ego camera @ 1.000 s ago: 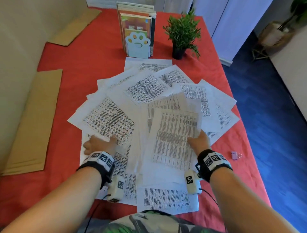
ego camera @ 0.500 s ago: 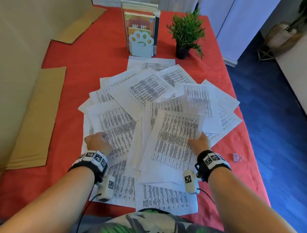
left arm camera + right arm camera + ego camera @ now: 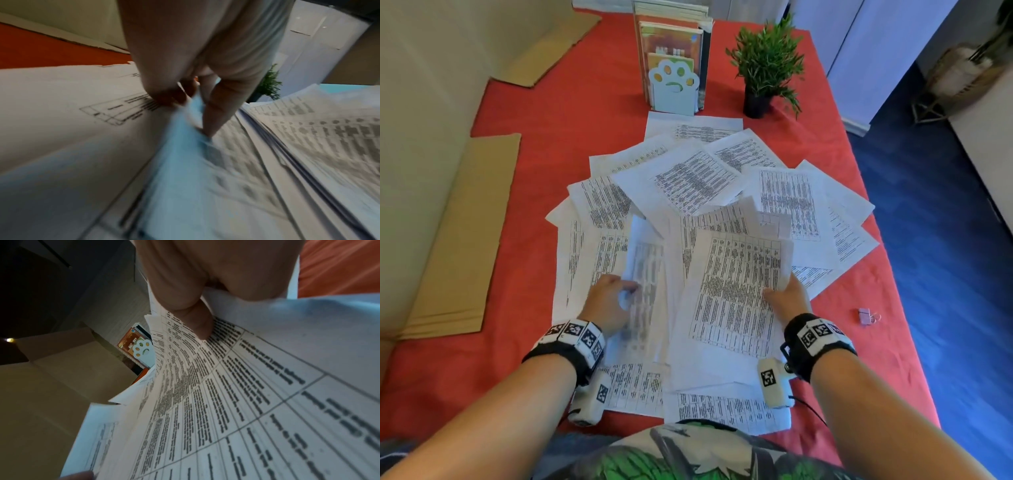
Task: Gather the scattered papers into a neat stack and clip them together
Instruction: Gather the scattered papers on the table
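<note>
Now both hands are gripping papers (image 3: 698, 192) spread betw. & beyond them: left hand (image 3: 607, 303) is pinching a blurred sheet (image 3: 647, 284), right hand (image 3: 786, 298) is clutching a printed sheet's (image 3: 736, 291) edge; binder clip (image 3: 866, 316) is lying right of right hand.

- Head camera looks steeply down from above the red table (image 3: 551, 113), forearms entering at the frame's bottom.
- Left wrist camera skims close over the papers (image 3: 61, 123), facing the plant (image 3: 267, 87).
- Right wrist camera hugs the sheets, facing the paw bookend (image 3: 141, 348), which the head view shares.
</note>
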Demonstrator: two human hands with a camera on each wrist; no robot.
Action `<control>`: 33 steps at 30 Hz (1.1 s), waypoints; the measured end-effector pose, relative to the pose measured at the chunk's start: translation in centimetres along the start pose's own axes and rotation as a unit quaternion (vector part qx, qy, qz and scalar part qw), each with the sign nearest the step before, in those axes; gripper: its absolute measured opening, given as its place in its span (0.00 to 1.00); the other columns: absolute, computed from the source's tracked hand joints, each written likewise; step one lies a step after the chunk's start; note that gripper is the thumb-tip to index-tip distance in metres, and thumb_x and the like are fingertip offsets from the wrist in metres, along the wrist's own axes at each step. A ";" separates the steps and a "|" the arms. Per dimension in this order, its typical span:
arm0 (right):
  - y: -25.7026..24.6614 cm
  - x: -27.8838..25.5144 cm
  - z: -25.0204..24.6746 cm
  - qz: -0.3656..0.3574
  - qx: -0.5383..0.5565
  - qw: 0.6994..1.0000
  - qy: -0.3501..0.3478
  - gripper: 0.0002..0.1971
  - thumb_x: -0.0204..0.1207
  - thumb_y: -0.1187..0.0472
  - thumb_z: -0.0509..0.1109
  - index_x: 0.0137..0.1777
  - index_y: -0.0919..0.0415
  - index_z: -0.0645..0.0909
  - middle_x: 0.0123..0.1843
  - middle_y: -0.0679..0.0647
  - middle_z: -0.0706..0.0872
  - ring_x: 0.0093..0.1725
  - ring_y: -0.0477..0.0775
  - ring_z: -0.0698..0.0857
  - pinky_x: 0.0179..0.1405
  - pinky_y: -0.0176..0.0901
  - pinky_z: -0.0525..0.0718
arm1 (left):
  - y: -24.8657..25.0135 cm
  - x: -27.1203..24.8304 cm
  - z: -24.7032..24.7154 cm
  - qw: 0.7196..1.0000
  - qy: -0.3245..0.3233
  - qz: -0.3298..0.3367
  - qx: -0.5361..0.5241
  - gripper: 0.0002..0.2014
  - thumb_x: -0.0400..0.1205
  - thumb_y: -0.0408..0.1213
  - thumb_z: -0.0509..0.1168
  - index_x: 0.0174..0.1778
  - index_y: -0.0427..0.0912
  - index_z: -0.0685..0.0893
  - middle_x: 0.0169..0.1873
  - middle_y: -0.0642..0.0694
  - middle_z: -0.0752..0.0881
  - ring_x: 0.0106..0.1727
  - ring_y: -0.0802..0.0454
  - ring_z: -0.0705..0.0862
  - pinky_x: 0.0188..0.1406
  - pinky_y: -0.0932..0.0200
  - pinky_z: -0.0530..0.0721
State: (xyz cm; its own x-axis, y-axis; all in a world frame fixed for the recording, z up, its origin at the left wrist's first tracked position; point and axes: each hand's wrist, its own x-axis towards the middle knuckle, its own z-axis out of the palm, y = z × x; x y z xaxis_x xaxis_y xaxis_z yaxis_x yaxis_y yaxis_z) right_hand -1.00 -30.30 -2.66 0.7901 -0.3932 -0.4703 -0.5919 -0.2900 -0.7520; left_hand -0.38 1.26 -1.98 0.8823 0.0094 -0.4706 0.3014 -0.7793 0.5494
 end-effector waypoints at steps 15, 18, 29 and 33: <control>2.2 0.6 -2.5 0.066 -0.004 0.998 0.006 0.07 0.75 0.74 0.68 0.48 0.64 0.78 0.41 0.57 0.85 0.39 0.54 0.84 0.46 0.51 0.88 | 1.2 -2.7 1.3 0.992 -0.003 -0.017 -0.123 0.50 0.78 0.24 0.65 0.82 0.57 0.36 0.78 0.41 0.68 0.59 0.42 0.81 0.49 0.58 0.78; 2.7 0.6 -2.7 0.045 0.013 0.999 -0.021 0.12 0.75 0.73 0.70 0.56 0.62 0.78 0.47 0.57 0.87 0.43 0.54 0.85 0.37 0.41 0.83 | 0.5 -2.4 0.2 0.990 -0.018 -0.012 -0.137 0.44 0.76 0.17 0.60 0.83 0.52 0.51 0.78 0.45 0.69 0.71 0.43 0.75 0.65 0.54 0.75; 2.2 -0.6 1.0 0.025 0.120 0.985 -0.122 0.20 0.71 0.62 0.77 0.62 0.55 0.79 0.56 0.57 0.89 0.58 0.60 0.87 0.65 0.63 0.81 | 0.3 -2.5 1.7 0.949 0.000 -0.062 -0.310 0.27 0.79 0.49 0.67 0.74 0.53 0.69 0.66 0.51 0.79 0.66 0.47 0.78 0.67 0.49 0.75; 1.9 -1.8 2.7 -0.023 0.087 0.984 -0.157 0.16 0.76 0.65 0.73 0.63 0.56 0.78 0.55 0.54 0.89 0.57 0.57 0.88 0.63 0.56 0.83 | 2.2 -3.3 2.8 0.978 0.002 0.003 -0.208 0.32 0.76 0.37 0.73 0.74 0.49 0.67 0.61 0.50 0.81 0.57 0.50 0.79 0.60 0.57 0.76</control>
State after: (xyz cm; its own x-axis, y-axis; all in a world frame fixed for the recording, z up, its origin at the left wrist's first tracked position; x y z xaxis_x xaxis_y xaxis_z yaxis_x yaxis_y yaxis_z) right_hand -3.12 -27.74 -4.48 0.8419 -0.0871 -0.5326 -0.5397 -0.1377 -0.8305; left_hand -3.62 -2.19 -1.15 0.8859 0.0088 -0.4638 0.4163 -0.4561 0.7866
